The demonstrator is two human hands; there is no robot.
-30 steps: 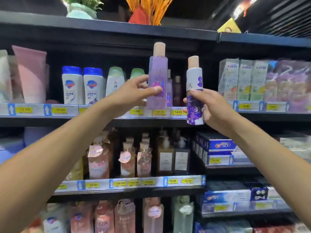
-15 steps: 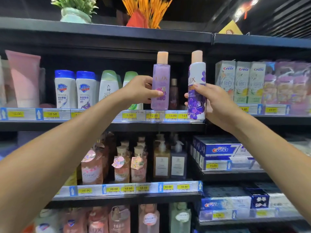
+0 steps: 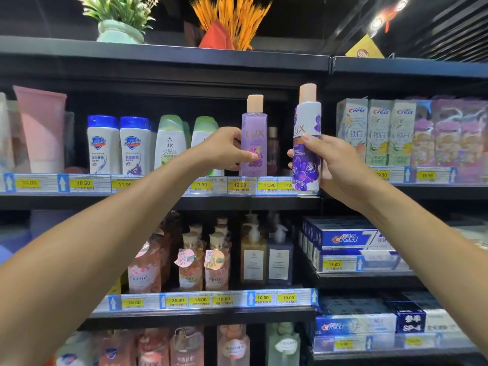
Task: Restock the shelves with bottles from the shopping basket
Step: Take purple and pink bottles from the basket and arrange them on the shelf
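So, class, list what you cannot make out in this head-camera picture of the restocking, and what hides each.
Head view:
1. The shopping basket: outside the frame.
2. Base of the lilac LUX bottle: behind the price rail, so seated or lifted is unclear.
3. Label of the white LUX bottle: middle text covered by the right hand.
4. The price tag left of it: last digit cut off by that bottle.

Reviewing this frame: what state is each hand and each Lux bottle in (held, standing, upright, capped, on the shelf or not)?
Left hand: grips the lilac bottle.
Lilac bottle: upright, capped, base behind the price rail, apparently on the shelf.
Right hand: grips the white bottle.
White bottle: upright, capped, held in front of the price rail, not yet on the shelf.
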